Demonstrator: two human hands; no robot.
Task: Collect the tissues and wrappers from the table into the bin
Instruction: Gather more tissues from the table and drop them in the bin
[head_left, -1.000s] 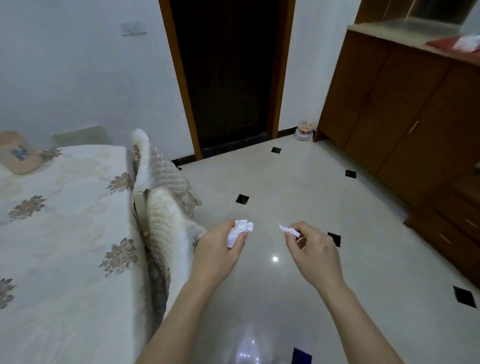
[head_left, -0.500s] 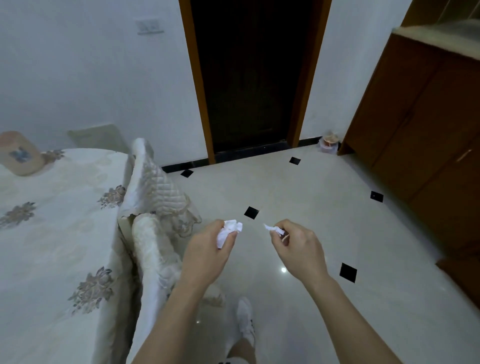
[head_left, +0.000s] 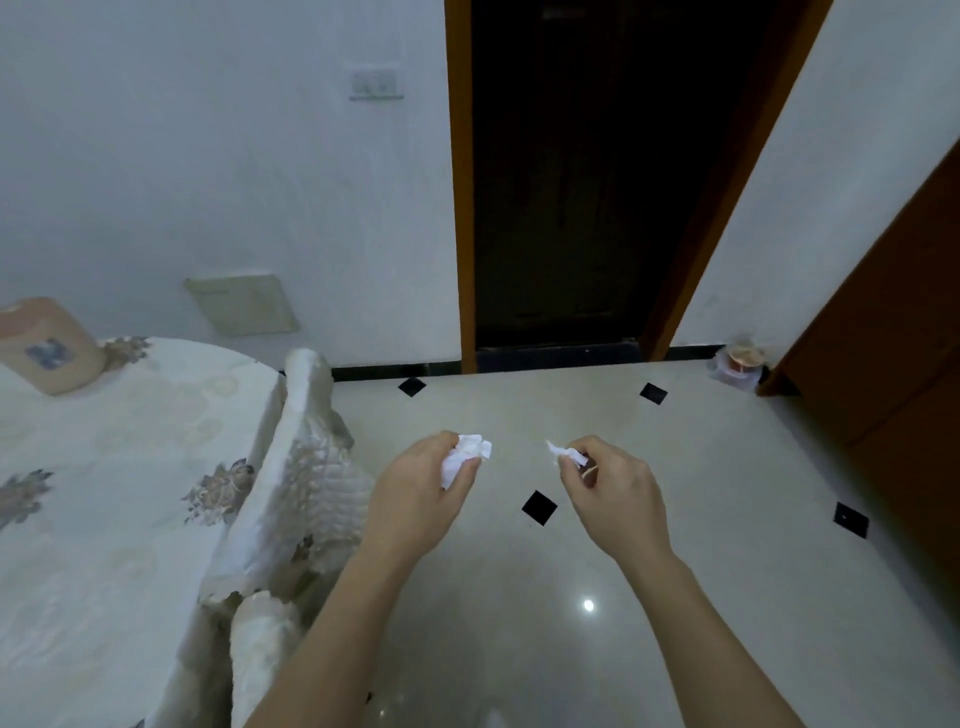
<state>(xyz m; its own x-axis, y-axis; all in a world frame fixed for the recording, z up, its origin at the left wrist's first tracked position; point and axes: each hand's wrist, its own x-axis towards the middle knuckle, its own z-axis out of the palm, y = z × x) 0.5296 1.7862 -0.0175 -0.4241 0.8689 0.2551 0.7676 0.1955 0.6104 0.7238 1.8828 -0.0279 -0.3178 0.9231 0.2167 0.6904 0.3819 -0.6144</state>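
My left hand (head_left: 415, 499) is closed around a crumpled white tissue (head_left: 465, 453), held out over the floor just right of the table. My right hand (head_left: 613, 493) pinches a small white wrapper scrap (head_left: 563, 453) between thumb and fingers, at about the same height. The two hands are a short gap apart. The table (head_left: 104, 519) with its floral cream cloth lies at the left. No bin is in view.
A padded chair back (head_left: 306, 467) leans against the table edge beside my left arm. A pink tissue pack (head_left: 47, 345) sits on the table's far corner. A dark doorway (head_left: 571, 208) is ahead, a wooden cabinet (head_left: 893, 338) at right, a small container (head_left: 740, 364) by the wall.
The view has swung left and forward toward the doorway; the cabinet slid toward the right edge. Both hands keep the same grips on tissue and wrapper.
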